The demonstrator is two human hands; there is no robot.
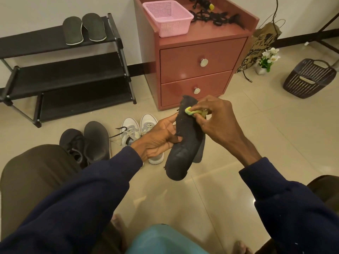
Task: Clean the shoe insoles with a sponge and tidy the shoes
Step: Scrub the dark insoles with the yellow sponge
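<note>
On the glossy beige tiled floor [238,143], black fabric shoes [97,140] and white lace-up sneakers [131,131] lie loose before the black metal shoe rack [64,74], whose top shelf carries two dark grey insoles [72,31]. Our left hand [159,142] curls round a worn black insole [185,143] held above the floor, our right hand [216,118] pinching a small yellow-green sponge [190,111] against its far end. We judge ourselves midway: refitting insoles and racking shoes remain.

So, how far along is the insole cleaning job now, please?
Done, apparently: two insoles lie on the top shelf of the shoe rack. In hand: the left hand holds a dark insole while the right hand presses a sponge near its top end. Left: the black shoes and white shoes sit on the floor, not yet tidied.
</note>
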